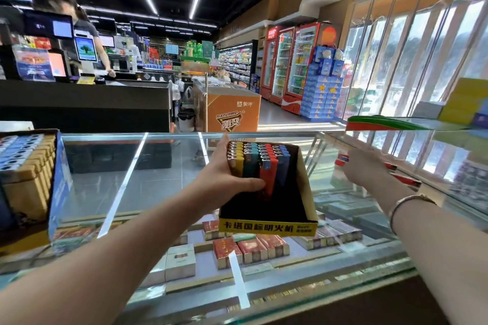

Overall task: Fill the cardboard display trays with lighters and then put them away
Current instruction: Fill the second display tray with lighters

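The cardboard display tray (303, 192) sits on the glass tabletop (132, 179), only its far end filled with lighters (257, 163). The left hand (227, 179) grips those rows; the right hand (361, 166) reaches toward loose lighters (404, 179), its grip hidden. Most filling remains

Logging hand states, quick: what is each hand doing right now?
Left hand: holding the lighters in the cardboard tray.
Right hand: reaching toward loose lighters; grip cannot be told.

A glass counter (158, 166) carries a black-and-yellow lighter tray (269, 227), a blue box (59, 187), loose lighters (406, 179).
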Motion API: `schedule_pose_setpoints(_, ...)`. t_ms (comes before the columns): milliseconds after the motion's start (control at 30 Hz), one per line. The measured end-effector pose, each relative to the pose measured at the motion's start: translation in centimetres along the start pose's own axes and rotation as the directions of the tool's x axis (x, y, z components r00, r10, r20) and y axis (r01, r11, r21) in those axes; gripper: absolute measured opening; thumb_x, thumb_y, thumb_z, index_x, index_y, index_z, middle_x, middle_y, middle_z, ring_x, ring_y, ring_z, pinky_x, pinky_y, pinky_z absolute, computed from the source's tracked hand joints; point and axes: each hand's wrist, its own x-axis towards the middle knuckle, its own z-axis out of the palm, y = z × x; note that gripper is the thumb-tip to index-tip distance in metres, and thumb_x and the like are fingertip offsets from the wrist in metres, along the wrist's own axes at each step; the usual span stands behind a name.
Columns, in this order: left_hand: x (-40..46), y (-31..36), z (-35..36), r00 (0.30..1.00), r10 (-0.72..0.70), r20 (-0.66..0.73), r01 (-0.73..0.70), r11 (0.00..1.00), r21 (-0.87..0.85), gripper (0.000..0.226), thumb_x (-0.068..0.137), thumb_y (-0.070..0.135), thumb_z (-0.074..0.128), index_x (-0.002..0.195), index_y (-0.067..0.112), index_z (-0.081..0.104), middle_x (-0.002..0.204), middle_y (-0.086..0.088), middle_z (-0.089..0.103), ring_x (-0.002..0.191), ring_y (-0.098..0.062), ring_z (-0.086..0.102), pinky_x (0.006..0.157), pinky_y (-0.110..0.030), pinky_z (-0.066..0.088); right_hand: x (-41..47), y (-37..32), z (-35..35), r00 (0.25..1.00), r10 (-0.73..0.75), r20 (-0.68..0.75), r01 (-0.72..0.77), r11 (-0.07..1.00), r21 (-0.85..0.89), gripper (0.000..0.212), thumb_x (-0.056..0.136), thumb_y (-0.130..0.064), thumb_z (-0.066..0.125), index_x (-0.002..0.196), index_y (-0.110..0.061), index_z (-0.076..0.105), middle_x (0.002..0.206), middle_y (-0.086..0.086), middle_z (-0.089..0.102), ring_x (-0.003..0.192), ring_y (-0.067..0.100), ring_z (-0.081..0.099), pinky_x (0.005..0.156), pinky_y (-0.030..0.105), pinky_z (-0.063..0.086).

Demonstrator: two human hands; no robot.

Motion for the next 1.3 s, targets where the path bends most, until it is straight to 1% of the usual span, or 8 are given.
schedule_pose_setpoints(267,0.4,-0.5,-0.1,0.999,0.046,0.026,-0.045,0.998,-0.034,0.070,0.062,-0.002,0.076,0.094,0.046,0.037,0.103,0.003,0.052,0.080,-0.009,0.067,0.058,-0.018,0.052,2.7,0.2,1.8,0.976,0.050,0.213,-0.042,0.998,-0.041,0.055,0.096,-0.027,0.027,0.146,-0.008,0.017,0.157,0.014,0.006,0.144,0.032,-0.002,0.114,0.049,0.006)
schedule_pose_setpoints(433,0.6,-0.7,-0.3,0.999,0.008,0.033,-0.006,0.999,-0.041,0.085,0.048,0.013,0.079,0.116,0.045,0.038,0.116,-0.003,0.051,0.090,-0.017,0.066,0.063,-0.023,0.055,4.0,0.3,2.1,0.976,0.042,0.213,-0.050,0.998,0.034,0.051,0.091,-0.023,0.033,0.138,-0.003,0.036,0.148,0.019,0.031,0.133,0.035,0.032,0.110,0.045,0.027)
schedule_pose_setpoints(567,0.7,-0.7,-0.4,0.999,-0.046,0.026,0.047,0.999,-0.021,0.123,0.044,0.019,0.080,0.143,0.039,0.011,0.129,-0.006,0.043,0.102,-0.024,0.060,0.070,-0.027,0.057,3.6,-0.2,2.1,0.985,0.003,0.173,-0.004,1.000,0.003,0.042,0.092,-0.019,0.033,0.129,-0.005,0.046,0.141,0.017,0.038,0.124,0.036,0.039,0.103,0.045,0.035)
schedule_pose_setpoints(800,0.5,-0.3,-0.3,0.997,-0.074,0.000,0.074,0.997,0.009,0.123,0.042,0.019,0.082,0.142,0.039,0.013,0.130,-0.007,0.041,0.104,-0.024,0.059,0.083,-0.037,0.054,2.5,-1.7,0.5,0.967,-0.159,0.199,0.131,0.980,0.149,0.001,0.082,-0.010,0.051,0.081,-0.009,0.051,0.077,0.006,0.052,0.073,0.022,0.052,0.061,0.029,0.041)
schedule_pose_setpoints(1033,0.8,0.2,-0.9,0.996,-0.083,-0.020,0.085,0.983,0.160,0.098,0.057,0.006,0.084,0.132,0.035,0.028,0.129,-0.005,0.038,0.107,-0.023,0.055,0.084,-0.032,0.054,1.0,-2.9,-0.6,0.973,-0.167,0.157,0.096,0.921,0.378,0.011,0.074,-0.003,0.057,0.077,-0.009,0.049,0.069,0.007,0.049,0.063,0.020,0.047,0.055,0.027,0.039)
schedule_pose_setpoints(1100,0.8,0.6,-1.3,0.995,-0.100,0.005,0.097,0.976,0.197,0.090,0.060,0.004,0.082,0.127,0.035,0.030,0.126,-0.004,0.040,0.102,-0.018,0.055,0.068,-0.018,0.053,0.3,-3.7,-2.0,0.986,-0.129,0.110,0.025,0.750,0.661,0.015,0.073,0.004,0.059,0.083,-0.006,0.053,0.066,0.010,0.053,0.056,0.019,0.049,0.048,0.024,0.039)
schedule_pose_setpoints(1167,1.0,0.9,-1.6,0.990,-0.135,0.035,0.125,0.971,0.203,0.095,0.062,0.001,0.080,0.136,0.028,0.026,0.125,-0.005,0.041,0.101,-0.017,0.055,0.062,-0.014,0.051,-0.5,-4.9,-4.2,0.987,-0.115,0.115,-0.056,0.422,0.905,0.030,0.069,0.008,0.062,0.097,-0.003,0.054,0.073,0.015,0.060,0.058,0.021,0.055,0.047,0.026,0.044)
schedule_pose_setpoints(1300,1.1,1.7,-2.2,0.977,-0.193,0.096,0.165,0.956,0.242,0.102,0.062,0.022,0.079,0.142,0.027,0.016,0.132,-0.007,0.041,0.109,-0.018,0.053,0.067,-0.013,0.049,-3.5,-8.3,-7.2,0.937,-0.324,0.130,-0.188,-0.155,0.970,0.036,0.078,-0.003,0.063,0.111,-0.006,0.050,0.077,0.010,0.068,0.062,0.018,0.063,0.042,0.021,0.046)
